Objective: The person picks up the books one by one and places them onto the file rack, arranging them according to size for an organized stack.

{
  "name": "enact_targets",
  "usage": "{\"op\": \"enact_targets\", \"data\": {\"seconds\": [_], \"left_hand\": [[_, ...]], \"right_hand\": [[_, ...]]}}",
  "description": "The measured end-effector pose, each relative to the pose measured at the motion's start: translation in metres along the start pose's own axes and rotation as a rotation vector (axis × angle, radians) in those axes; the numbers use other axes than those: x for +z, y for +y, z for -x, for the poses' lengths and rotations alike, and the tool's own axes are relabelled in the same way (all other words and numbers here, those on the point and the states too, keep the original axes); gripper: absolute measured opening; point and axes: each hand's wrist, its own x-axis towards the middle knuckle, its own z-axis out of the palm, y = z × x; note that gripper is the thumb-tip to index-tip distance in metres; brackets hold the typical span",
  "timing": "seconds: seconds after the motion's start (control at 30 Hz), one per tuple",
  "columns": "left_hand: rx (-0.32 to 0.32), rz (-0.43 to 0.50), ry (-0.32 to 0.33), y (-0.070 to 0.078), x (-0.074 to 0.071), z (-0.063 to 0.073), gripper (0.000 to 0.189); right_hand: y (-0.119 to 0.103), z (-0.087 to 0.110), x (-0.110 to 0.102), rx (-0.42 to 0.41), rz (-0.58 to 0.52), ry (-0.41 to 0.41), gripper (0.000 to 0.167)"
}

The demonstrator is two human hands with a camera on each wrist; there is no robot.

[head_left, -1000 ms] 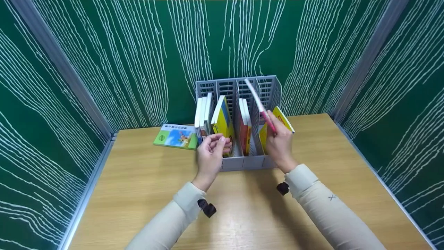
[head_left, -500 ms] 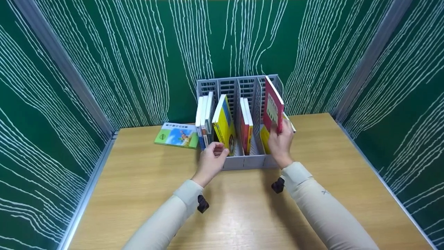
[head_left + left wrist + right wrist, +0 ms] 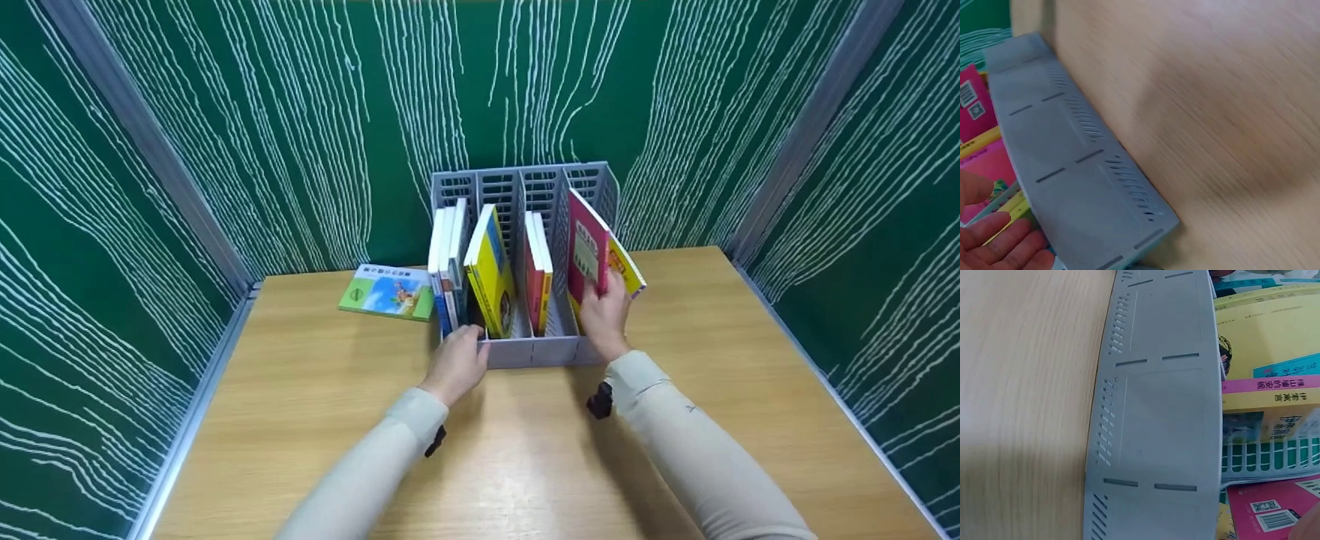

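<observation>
My right hand (image 3: 606, 313) grips the near edge of a pink-red book (image 3: 587, 244) that stands upright in the rightmost compartment of a grey book rack (image 3: 517, 354). A yellow book (image 3: 628, 271) leans behind it, partly covered. In the right wrist view the pink book's back cover (image 3: 1252, 498) shows a barcode, with only a fingertip at the corner. My left hand (image 3: 457, 365) is at the rack's front rim, below the left compartments. In the left wrist view its fingers (image 3: 1010, 242) are loosely extended beside the rim and hold nothing.
White-edged books (image 3: 445, 259) fill the leftmost compartment, with yellow books (image 3: 491, 274) in the second. Red and yellow books (image 3: 537, 277) stand in the third. A green and blue book (image 3: 388, 292) lies flat on the wooden table (image 3: 322, 390), left of the rack. Green walls (image 3: 285, 150) enclose the table.
My right hand has turned the pink-red book upright and lowered it into the rightmost compartment. My left hand has moved down from the yellow books to the rack's front rim.
</observation>
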Motion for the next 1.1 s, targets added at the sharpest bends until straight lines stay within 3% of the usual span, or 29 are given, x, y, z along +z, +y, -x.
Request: {"op": "enact_targets", "data": {"seconds": [0.3, 0.5, 0.8, 1.1], "left_hand": [[0.148, -0.303, 0.030, -0.011, 0.005, -0.010, 0.015], [0.192, -0.396, 0.017, -0.016, 0.007, -0.013, 0.013], [0.168, -0.432, 0.082, -0.015, 0.009, -0.018, 0.015], [0.145, -0.448, 0.064, -0.015, 0.011, -0.018, 0.015]], "right_hand": [[0.000, -0.008, 0.003, 0.205, -0.079, -0.126, 0.034], [-0.001, -0.014, 0.003, 0.279, -0.094, -0.224, 0.044], [0.000, -0.025, -0.002, 0.269, -0.112, -0.373, 0.059], [0.022, -0.013, -0.005, 0.215, -0.080, -0.481, 0.071]]}}
